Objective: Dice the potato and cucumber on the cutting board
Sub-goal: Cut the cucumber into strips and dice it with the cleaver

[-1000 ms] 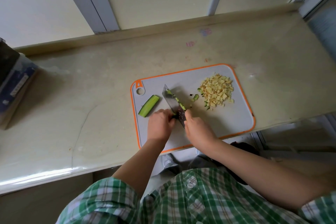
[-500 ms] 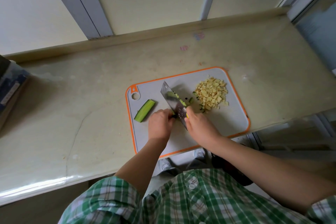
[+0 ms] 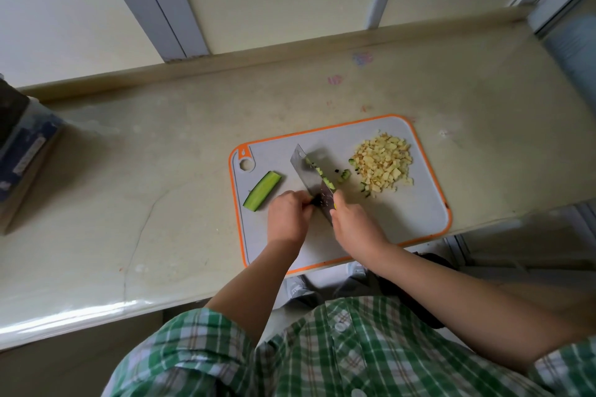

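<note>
roughly halfway. cutting board (image 3: 403,229) holds all. right hand (image 3: 354,229) grasps knife (image 3: 306,171), left hand (image 3: 288,219) clenched on cucumber strip (image 3: 314,201) at blade. potato dice (image 3: 383,164) heaped 2 o'clock, done. cucumber spear (image 3: 262,191) 9 o'clock, uncut. few cucumber cubes (image 3: 345,175) centre.

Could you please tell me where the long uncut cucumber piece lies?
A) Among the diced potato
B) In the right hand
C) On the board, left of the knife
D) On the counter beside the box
C: the cucumber piece lies on the board near its left edge, left of the knife and apart from the potato.
</note>
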Tool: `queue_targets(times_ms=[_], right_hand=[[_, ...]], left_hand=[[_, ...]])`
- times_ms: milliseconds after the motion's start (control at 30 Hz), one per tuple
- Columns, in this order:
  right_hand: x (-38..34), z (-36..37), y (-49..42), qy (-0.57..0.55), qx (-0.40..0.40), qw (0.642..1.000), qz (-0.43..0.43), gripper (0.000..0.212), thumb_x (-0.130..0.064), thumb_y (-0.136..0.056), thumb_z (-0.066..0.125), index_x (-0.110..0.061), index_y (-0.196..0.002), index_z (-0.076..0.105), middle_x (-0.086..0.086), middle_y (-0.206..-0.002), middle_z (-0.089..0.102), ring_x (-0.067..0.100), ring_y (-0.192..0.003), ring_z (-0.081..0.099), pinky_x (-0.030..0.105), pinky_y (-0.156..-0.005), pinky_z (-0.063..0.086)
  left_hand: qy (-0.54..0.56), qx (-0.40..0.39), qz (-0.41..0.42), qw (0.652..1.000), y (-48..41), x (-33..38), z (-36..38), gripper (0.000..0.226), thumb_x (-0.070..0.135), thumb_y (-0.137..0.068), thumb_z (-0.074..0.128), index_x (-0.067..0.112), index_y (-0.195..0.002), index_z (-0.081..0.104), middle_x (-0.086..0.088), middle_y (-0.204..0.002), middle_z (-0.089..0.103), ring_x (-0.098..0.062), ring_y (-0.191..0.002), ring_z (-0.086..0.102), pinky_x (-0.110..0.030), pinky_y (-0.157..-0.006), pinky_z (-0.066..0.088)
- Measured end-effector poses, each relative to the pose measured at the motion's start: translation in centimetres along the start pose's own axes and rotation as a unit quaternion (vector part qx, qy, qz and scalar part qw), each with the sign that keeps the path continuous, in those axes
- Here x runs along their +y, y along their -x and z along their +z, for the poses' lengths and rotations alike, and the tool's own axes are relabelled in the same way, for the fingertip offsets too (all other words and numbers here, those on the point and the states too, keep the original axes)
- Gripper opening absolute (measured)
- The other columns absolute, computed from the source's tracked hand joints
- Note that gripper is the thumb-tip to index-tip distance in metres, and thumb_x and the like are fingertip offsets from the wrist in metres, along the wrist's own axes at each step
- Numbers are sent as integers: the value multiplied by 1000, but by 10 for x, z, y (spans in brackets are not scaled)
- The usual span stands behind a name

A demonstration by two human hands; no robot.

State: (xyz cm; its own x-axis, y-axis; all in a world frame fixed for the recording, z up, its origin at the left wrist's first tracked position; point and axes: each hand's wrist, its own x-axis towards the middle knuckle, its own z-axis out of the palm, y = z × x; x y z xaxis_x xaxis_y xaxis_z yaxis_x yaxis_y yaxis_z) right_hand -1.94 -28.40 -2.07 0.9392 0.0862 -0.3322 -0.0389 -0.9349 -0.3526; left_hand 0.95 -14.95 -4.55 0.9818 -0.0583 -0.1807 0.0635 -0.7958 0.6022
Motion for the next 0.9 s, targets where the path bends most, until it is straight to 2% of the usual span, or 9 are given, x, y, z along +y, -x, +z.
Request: queue_targets(times_ms=[100,200,300,400,567,700,800,900], right_hand=[[2,-7,-2,-22,9,1000,-9,15,-19,-100,38,-7,-109,40,7,-69,48,35,-68,57,34,-54,33],[1,-15,0,-24,23,999,-21,8,-18,-99,39,-10,-102,39,6,-66,48,30,-60,49,33,-52,30],[0,-17,2,-15,18,999,-33,9,-18,-100,38,-10,-103,39,2,-64,45,25,-57,44,33,-47,26],[-1,-14,3,-4,7,999,-39,10,-17,-100,37,-9,-105,40,0,-63,41,25,-58,43,28,-43,20],[-3,-6,2,20,-1,999,-27,27,-18,-101,36,-5,-124,37,13,-82,61,32,-72,60,33,-54,34],[-6,2,0,40,-11,999,1,37,-16,-101,35,-5,-136,29,17,-93,64,36,-86,62,35,-60,38],[-3,6,1,40,-3,999,5,35,-18,-101,34,-6,-134,31,17,-90,65,36,-84,63,36,-59,39],[1,3,1,-18,7,1000,0,27,-20,-101,36,-5,-124,37,12,-75,56,36,-74,60,34,-55,34]], left_hand=[[-9,2,26,1000,1,-1,-3,9,14,-77,66,15,-84,72,-8,-76,67,-26,-72,59,-31,-62,41],[-17,16,37,999,3,-4,-5,13,15,-77,67,17,-89,72,-6,-78,68,-25,-72,60,-28,-61,40],[-26,24,37,999,4,-5,-6,13,14,-78,67,16,-90,73,-7,-78,68,-26,-71,61,-30,-62,43],[-32,22,39,998,3,-4,-7,9,11,-78,66,13,-84,71,-10,-75,65,-28,-70,59,-29,-59,38],[-39,10,25,999,2,-6,-3,10,12,-78,65,12,-85,72,-11,-77,63,-29,-72,57,-33,-62,41],[-27,7,27,999,2,-6,-2,13,13,-79,66,14,-89,73,-11,-78,63,-28,-73,57,-33,-62,42],[-26,4,27,999,1,-7,-2,14,14,-80,66,17,-92,73,-9,-80,64,-27,-74,58,-33,-64,43],[-29,9,36,999,1,-7,-2,14,15,-79,66,19,-92,72,-8,-80,64,-27,-74,59,-33,-63,44]])
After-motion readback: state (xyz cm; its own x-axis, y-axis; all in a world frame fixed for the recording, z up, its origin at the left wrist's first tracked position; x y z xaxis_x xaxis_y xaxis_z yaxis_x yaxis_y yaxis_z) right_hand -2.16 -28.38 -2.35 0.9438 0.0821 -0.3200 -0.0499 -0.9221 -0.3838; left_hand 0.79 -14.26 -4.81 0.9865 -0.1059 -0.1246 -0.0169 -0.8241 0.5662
